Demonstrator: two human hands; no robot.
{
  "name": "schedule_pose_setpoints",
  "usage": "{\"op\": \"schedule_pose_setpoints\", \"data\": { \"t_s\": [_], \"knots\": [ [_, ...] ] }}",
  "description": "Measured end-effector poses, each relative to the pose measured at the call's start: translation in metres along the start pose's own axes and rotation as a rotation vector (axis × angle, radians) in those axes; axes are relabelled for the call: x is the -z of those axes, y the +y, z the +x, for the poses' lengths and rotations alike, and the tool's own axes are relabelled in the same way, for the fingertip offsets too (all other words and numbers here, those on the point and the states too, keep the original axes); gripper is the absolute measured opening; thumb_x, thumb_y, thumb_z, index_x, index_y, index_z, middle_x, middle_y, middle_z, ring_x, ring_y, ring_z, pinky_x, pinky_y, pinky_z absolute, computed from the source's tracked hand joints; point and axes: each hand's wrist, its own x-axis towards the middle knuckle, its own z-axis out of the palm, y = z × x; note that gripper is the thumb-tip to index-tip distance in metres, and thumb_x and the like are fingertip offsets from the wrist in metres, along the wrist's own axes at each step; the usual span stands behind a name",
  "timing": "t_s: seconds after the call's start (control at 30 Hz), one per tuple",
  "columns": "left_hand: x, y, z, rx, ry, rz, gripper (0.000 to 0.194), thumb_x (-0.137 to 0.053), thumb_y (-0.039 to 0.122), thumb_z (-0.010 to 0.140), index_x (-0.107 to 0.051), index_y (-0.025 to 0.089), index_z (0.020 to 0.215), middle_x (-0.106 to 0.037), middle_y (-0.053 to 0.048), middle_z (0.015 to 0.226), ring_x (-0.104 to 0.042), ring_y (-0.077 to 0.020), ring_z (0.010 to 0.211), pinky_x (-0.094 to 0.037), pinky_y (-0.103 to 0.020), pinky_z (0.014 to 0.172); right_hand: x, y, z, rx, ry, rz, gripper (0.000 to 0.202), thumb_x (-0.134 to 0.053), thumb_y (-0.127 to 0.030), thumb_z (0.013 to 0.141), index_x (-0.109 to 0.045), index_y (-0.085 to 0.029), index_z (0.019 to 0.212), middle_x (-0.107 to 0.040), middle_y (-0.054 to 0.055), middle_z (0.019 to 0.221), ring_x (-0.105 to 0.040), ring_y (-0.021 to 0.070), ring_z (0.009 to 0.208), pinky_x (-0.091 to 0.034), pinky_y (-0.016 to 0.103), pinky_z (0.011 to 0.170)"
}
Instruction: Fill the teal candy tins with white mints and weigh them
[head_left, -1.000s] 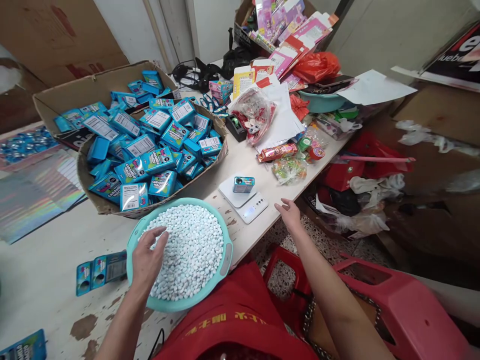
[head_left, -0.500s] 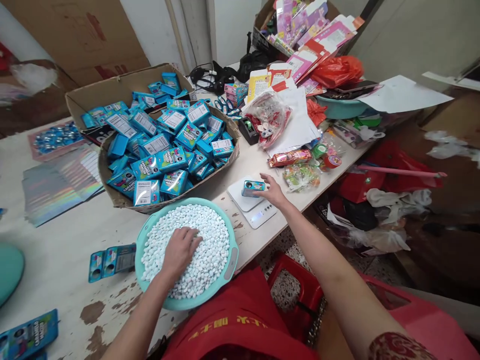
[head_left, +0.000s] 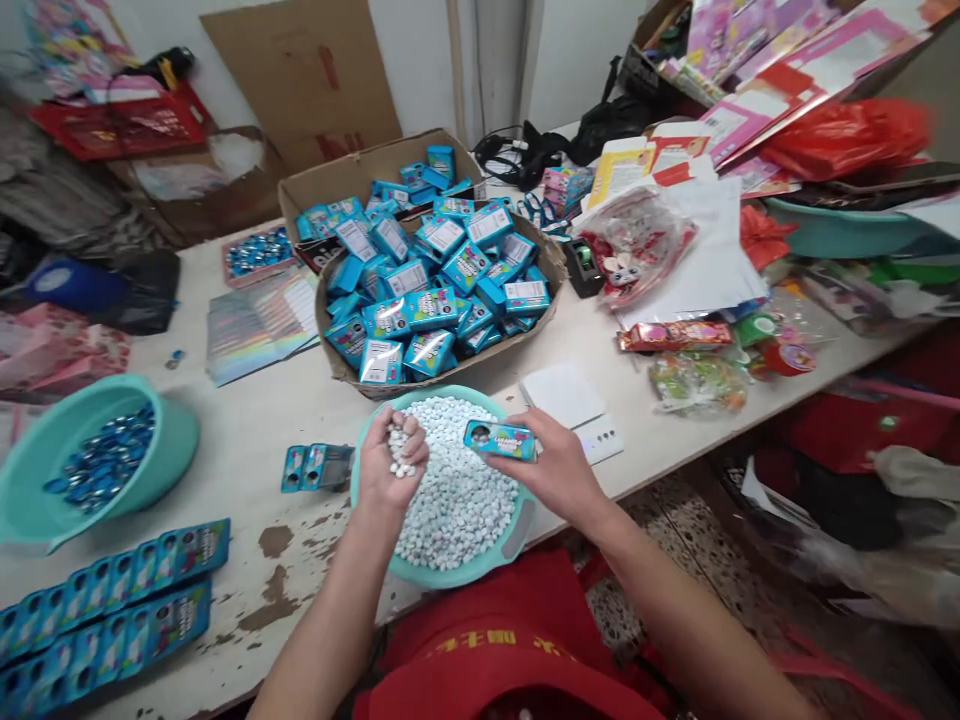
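Note:
My left hand (head_left: 390,462) is cupped, palm up, around a small heap of white candies (head_left: 401,448), above the left side of a turquoise basin (head_left: 523,530). The basin is full of the same small white candies (head_left: 450,500). In my right hand (head_left: 559,465) is a small blue candy box (head_left: 501,440), gripped by its right end and lying sideways over the basin's right part. A round dark opening shows at the box's left end. Behind my right hand sits a white digital scale (head_left: 566,393) with a bare plate.
A cardboard box (head_left: 562,285) heaped with blue candy boxes stands behind the basin. Two blue boxes (head_left: 306,468) stand left of it. Rows of blue boxes (head_left: 112,620) and a turquoise bowl of shiny blue pieces (head_left: 169,440) are further left. Wrapped sweets (head_left: 697,385) lie right.
My left hand has come up out of the candies with a handful. My right hand has lifted the candy box off the scale and brought it over the basin. The view has turned left.

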Motion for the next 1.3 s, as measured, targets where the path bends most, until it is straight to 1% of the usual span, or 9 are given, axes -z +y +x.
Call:
{"op": "schedule_pose_setpoints", "data": {
  "t_s": [0.1,0.17,0.23,0.4,0.6,0.7,1.03,1.17,1.3],
  "knots": [
    [-0.023,-0.004,-0.011,-0.274,-0.002,0.111,0.035,-0.062,0.036,0.078,-0.041,0.017,0.059,-0.038,0.006,0.047,-0.031,-0.0038,0.035,-0.022,-0.016,0.034,-0.03,-0.017,-0.003,0.046,-0.062,-0.085,0.034,-0.077,-0.026,0.065,-0.06,-0.02,0.094,-0.064,0.004,0.091,-0.059,0.0225,0.09,-0.045,0.033,0.077],
    [-0.027,-0.013,-0.013,-0.479,0.032,0.26,0.038,-0.063,0.04,0.078,-0.044,0.016,0.056,-0.042,0.005,0.048,-0.038,-0.0049,0.038,-0.028,-0.016,0.036,-0.043,-0.022,-0.003,0.029,-0.07,-0.12,0.033,-0.077,-0.024,0.065,-0.06,-0.02,0.093,-0.064,0.004,0.09,-0.059,0.0226,0.089,-0.045,0.033,0.076],
    [-0.025,-0.021,-0.011,-0.577,0.046,0.355,0.04,-0.063,0.043,0.078,-0.045,0.015,0.055,-0.044,0.004,0.048,-0.042,-0.0056,0.042,-0.032,-0.016,0.039,-0.05,-0.026,-0.004,0.006,-0.072,-0.154,0.032,-0.077,-0.024,0.065,-0.06,-0.02,0.092,-0.064,0.004,0.089,-0.059,0.0227,0.089,-0.045,0.032,0.075],
    [-0.017,-0.025,-0.008,-0.538,0.078,0.293,0.046,-0.068,0.05,0.071,-0.043,0.015,0.057,-0.037,0.007,0.048,-0.033,-0.0029,0.037,-0.022,-0.015,0.034,-0.054,-0.026,-0.007,-0.004,-0.065,-0.172,0.029,-0.074,-0.022,0.065,-0.061,-0.021,0.091,-0.064,0.004,0.088,-0.058,0.0225,0.088,-0.044,0.033,0.075],
    [-0.011,-0.007,-0.011,-0.34,-0.001,0.135,0.047,-0.076,0.046,0.064,-0.041,0.016,0.06,-0.033,0.009,0.046,-0.028,-0.0015,0.034,-0.019,-0.014,0.032,-0.046,-0.018,-0.023,-0.054,0.034,0.101,0.03,-0.075,-0.027,0.065,-0.061,-0.021,0.091,-0.064,0.001,0.088,-0.06,0.0191,0.085,-0.045,0.03,0.074],
    [-0.01,-0.008,-0.013,-0.272,-0.02,0.135,0.046,-0.075,0.046,0.066,-0.041,0.016,0.06,-0.032,0.009,0.045,-0.027,-0.0016,0.033,-0.019,-0.014,0.032,-0.045,-0.015,-0.033,-0.113,0.101,0.118,0.028,-0.075,-0.027,0.066,-0.062,-0.021,0.09,-0.064,0.001,0.087,-0.06,0.0186,0.083,-0.045,0.029,0.072],
    [-0.018,-0.036,-0.014,-0.626,-0.065,0.417,0.046,-0.067,0.048,0.074,-0.039,0.016,0.056,-0.034,0.007,0.047,-0.036,-0.0041,0.038,-0.026,-0.016,0.035,-0.062,-0.026,-0.03,-0.051,0.075,-0.225,0.028,-0.075,-0.022,0.066,-0.061,-0.021,0.091,-0.063,0.003,0.089,-0.056,0.0226,0.088,-0.044,0.033,0.075],
    [-0.018,-0.032,-0.005,-0.622,-0.095,0.411,0.048,-0.071,0.049,0.069,-0.04,0.015,0.056,-0.034,0.008,0.047,-0.031,-0.0027,0.037,-0.023,-0.015,0.033,-0.062,-0.023,-0.025,-0.059,0.061,-0.2,0.029,-0.075,-0.021,0.065,-0.061,-0.02,0.091,-0.063,0.003,0.09,-0.056,0.0219,0.089,-0.043,0.032,0.077],
    [-0.017,-0.021,-0.003,-0.542,-0.093,0.342,0.044,-0.073,0.043,0.07,-0.04,0.016,0.059,-0.034,0.008,0.048,-0.028,-0.0018,0.037,-0.019,-0.013,0.033,-0.058,-0.011,-0.026,-0.068,0.105,-0.005,0.034,-0.08,-0.02,0.06,-0.062,-0.02,0.09,-0.063,0.001,0.091,-0.058,0.0197,0.091,-0.043,0.031,0.081]
  ]
}}
